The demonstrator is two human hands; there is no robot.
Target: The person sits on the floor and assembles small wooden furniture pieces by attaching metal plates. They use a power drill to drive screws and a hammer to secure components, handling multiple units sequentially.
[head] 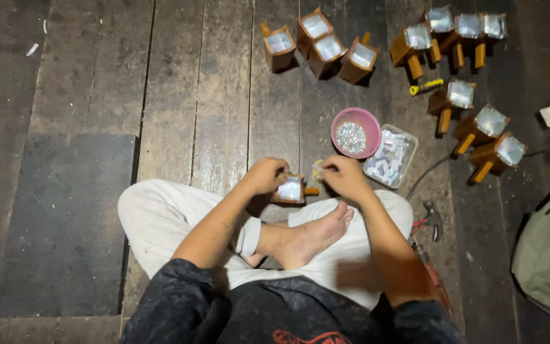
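Seated cross-legged on the plank floor [211, 95], the person's left hand [265, 175] grips a small wooden box [291, 189] above the foot, while the right hand [345, 177] pinches something tiny beside it.

Left hand [264, 176] and right hand [344, 176] close together, fingers curled (both gripping), forearms angled inward.

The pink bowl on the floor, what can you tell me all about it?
The pink bowl is round and looks like plastic. It sits upright on the dark wooden floor, just beyond the person's hands. Inside is a heap of tiny shiny silver bits, too small to tell apart. A clear tub of small packets sits right beside it. No hand touches the bowl.
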